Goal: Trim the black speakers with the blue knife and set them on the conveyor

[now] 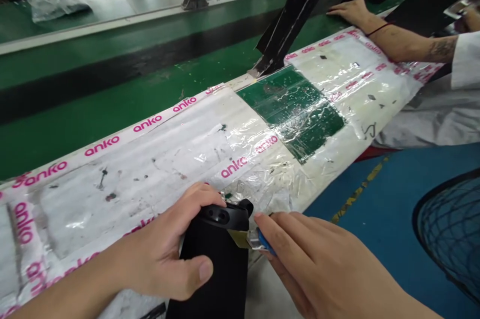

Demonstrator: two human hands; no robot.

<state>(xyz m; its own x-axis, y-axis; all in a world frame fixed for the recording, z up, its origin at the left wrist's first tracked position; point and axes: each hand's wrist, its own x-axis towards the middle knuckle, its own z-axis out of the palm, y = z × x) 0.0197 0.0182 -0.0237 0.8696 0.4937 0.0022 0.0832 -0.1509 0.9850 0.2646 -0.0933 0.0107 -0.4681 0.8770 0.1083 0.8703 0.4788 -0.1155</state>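
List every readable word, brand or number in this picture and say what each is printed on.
"anko": pink lettering repeated along the tape strips that edge and cross the plastic-wrapped bench top.
Pink print on the far tape near the other person's arm: too blurred to read.
The black case in the hands shows no readable text.

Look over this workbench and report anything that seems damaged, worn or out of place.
The bench's white cover looks worn: it is scuffed with dark marks, patched with wrinkled clear film and pink "anko" tape. A green patch shows through the film where the white covering is missing.
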